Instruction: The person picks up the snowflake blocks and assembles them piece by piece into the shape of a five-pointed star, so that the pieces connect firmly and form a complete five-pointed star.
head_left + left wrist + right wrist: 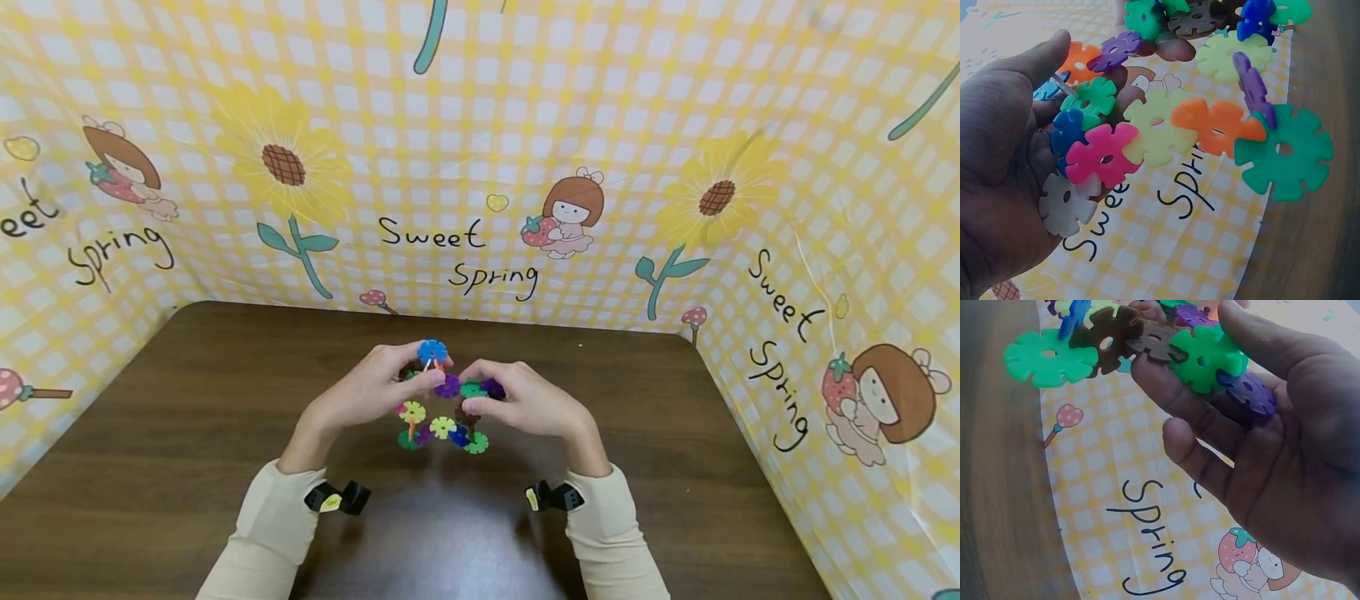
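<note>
Both hands hold a loop of interlocking notched plastic discs above the table. My left hand [363, 390] grips its left upper side, the thumb near a purple disc [447, 385] with a blue disc [432, 352] standing above it. In the left wrist view, a pink disc [1090, 156] and a white disc [1057, 219] lie against the palm. My right hand [534, 402] pinches the right side around a green disc [1194, 347]; a purple disc [1249, 397] sits by its fingers. A yellow disc [442, 433] is in the lower chain. Some joints are hidden behind the fingers.
The brown wooden table [187, 467] spreads beneath the hands. Yellow checked cloth [465, 108] with flowers and lettering rises behind it and at both sides. Small black cameras [355, 498] are strapped to the wrists.
</note>
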Available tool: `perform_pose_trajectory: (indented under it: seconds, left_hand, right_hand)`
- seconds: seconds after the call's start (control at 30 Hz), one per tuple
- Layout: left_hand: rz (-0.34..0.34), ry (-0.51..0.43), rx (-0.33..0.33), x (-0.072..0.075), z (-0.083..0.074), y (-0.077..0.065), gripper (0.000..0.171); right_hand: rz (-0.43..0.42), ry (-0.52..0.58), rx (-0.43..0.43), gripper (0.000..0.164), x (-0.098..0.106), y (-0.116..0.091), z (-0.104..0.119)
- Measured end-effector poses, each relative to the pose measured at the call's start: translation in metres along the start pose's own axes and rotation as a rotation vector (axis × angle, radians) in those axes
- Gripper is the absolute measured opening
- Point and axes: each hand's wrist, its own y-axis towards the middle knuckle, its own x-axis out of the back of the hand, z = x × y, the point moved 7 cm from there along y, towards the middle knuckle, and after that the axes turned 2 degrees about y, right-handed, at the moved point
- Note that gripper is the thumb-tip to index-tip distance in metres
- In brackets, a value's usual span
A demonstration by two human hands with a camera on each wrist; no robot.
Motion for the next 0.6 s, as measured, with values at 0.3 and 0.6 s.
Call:
perform_pose_trajectory:
  seconds: [0.3,0.6]
  left_hand:
    - [-0.002,-0.029,-0.005,-0.0009,-0.0009,-0.0002,0.008]
    - [0.052,0.012,-0.019,-0.0054,-0.0011,-0.0001,0.028]
  right_hand:
    - [-0.002,0.019,0.015,0.022,-0.002,0.002,0.0003]
    - [-0.055,-0.022,0.015,0.026,0.0004,0.0028,-0.0001]
